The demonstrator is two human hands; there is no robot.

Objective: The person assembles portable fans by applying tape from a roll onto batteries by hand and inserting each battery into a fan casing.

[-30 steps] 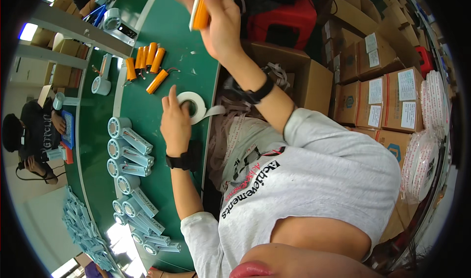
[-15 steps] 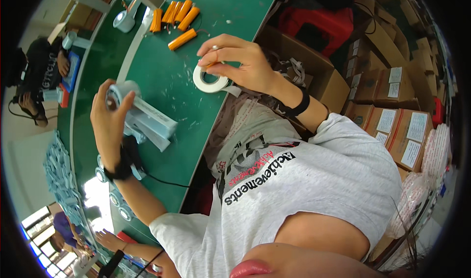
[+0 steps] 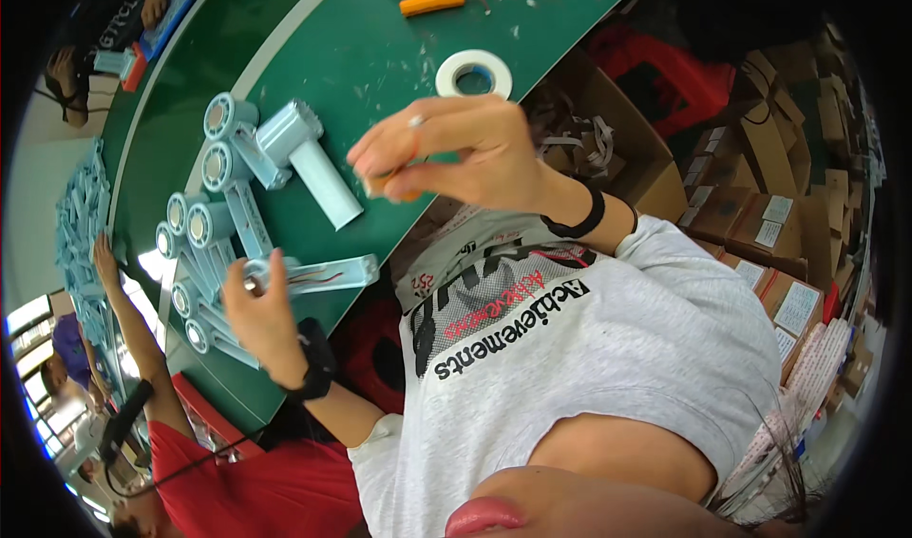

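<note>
My left hand (image 3: 264, 329) is closed round the head of a light-blue handheld fan housing (image 3: 356, 273). The housing's open handle points right, with a red wire inside it. To the right of it and farther off, my right hand (image 3: 465, 153) pinches an orange cylindrical battery (image 3: 407, 194), mostly hidden by the fingers. Just beyond that hand lies a roll of white tape (image 3: 446, 75) on the green table (image 3: 380, 73). Another light-blue fan housing (image 3: 326, 182) rests on the table between my hands, and several more fan housings (image 3: 224, 168) lie to its left.
More orange batteries (image 3: 432, 3) lie at the far side. A person in a red sleeve (image 3: 204, 476) reaches in at lower left, toward a heap of light-blue parts (image 3: 81, 244). Cardboard boxes (image 3: 755, 225) and a red stool (image 3: 665, 68) stand to the right.
My view has shifted. My left hand has brought the fan housing closer to me and turned its handle to the right. My right hand has moved off the tape roll, toward the left hand.
</note>
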